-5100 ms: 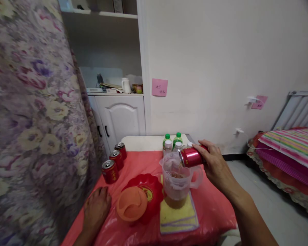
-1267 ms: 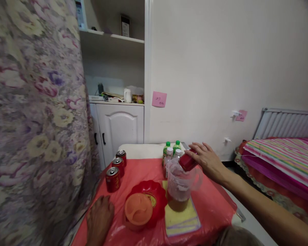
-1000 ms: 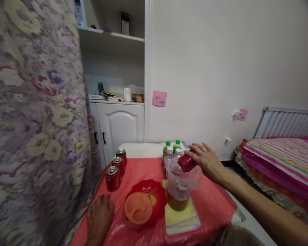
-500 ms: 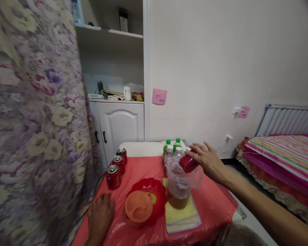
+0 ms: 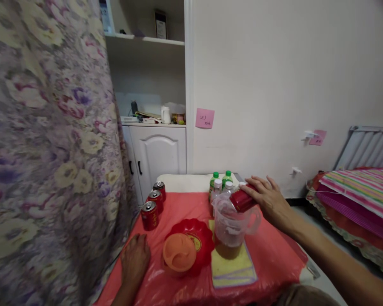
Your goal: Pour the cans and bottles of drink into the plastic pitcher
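Observation:
My right hand (image 5: 268, 199) grips a red drink can (image 5: 243, 199), tipped on its side with its left end over the mouth of a clear plastic measuring jug (image 5: 231, 223). Brownish liquid (image 5: 228, 250) lies in the bottom of the jug, which stands on a folded yellow cloth (image 5: 233, 276). On the table's left side, my left hand (image 5: 136, 256) rests flat and holds nothing. Close to it is an orange divided bowl (image 5: 179, 252), set over part of a red scalloped plate (image 5: 206, 242).
Three red cans (image 5: 150, 216) stand in a row at the table's left edge. Several capped bottles (image 5: 216, 189) are grouped behind the jug. A floral curtain (image 5: 57, 161) hangs at the left, and a bed (image 5: 354, 191) is at the right.
The can has tilted a little further towards level over the jug. The whole view has shifted slightly, moving everything rightwards in the picture. My left hand stays on the table.

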The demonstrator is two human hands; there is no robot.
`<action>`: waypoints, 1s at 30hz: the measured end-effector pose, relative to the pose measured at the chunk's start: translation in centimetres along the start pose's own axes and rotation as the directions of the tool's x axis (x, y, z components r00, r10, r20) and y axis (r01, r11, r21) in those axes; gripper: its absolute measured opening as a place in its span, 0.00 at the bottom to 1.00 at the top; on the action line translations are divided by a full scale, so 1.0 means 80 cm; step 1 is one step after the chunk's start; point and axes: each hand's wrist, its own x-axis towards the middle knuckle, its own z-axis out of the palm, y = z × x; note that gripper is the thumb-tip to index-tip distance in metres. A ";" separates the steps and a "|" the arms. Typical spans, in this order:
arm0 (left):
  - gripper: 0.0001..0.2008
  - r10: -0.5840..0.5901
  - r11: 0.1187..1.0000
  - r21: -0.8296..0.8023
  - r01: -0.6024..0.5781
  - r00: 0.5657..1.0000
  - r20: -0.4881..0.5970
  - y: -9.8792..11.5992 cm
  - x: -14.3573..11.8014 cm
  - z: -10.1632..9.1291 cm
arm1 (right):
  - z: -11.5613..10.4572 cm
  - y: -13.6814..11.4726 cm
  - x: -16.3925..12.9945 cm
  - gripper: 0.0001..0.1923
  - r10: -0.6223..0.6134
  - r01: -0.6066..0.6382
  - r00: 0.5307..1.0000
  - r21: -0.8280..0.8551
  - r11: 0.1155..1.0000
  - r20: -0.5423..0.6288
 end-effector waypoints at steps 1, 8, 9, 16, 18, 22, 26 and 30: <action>0.21 0.001 1.000 -0.002 -0.001 1.000 0.001 -0.001 0.000 0.000 | 0.000 0.000 -0.001 0.38 0.008 -0.008 1.000 0.002 1.000 -0.004; 0.21 -0.016 0.999 -0.037 0.017 0.999 0.037 -0.005 0.000 0.003 | -0.010 -0.004 -0.005 0.32 0.079 -0.077 0.997 0.084 0.993 -0.013; 0.21 -0.015 0.999 -0.041 0.017 0.999 0.048 -0.004 0.001 0.003 | -0.012 -0.003 -0.007 0.30 0.116 -0.111 0.993 0.136 0.984 -0.031; 0.21 0.006 0.999 -0.040 -0.001 0.990 0.138 -0.002 0.009 -0.012 | -0.022 -0.011 -0.036 0.33 0.480 -0.338 0.878 0.702 0.626 -0.005; 0.21 -0.002 0.999 -0.033 0.007 0.988 0.153 -0.003 0.007 -0.017 | -0.028 -0.023 -0.047 0.36 0.594 -0.428 0.797 0.792 0.436 0.104; 0.25 -0.072 0.997 -0.017 0.076 0.982 0.174 -0.007 -0.009 -0.017 | -0.042 -0.045 -0.061 0.41 0.616 -0.436 0.714 0.900 0.021 0.332; 0.28 -0.105 0.993 -0.029 0.111 0.981 0.164 -0.014 -0.029 -0.012 | -0.051 -0.064 -0.071 0.39 0.565 -0.345 0.729 0.920 -0.184 0.386; 0.28 -0.092 0.990 -0.092 0.103 0.989 0.118 -0.024 -0.047 -0.013 | -0.042 -0.099 -0.091 0.36 0.510 -0.262 0.747 0.894 -0.364 0.427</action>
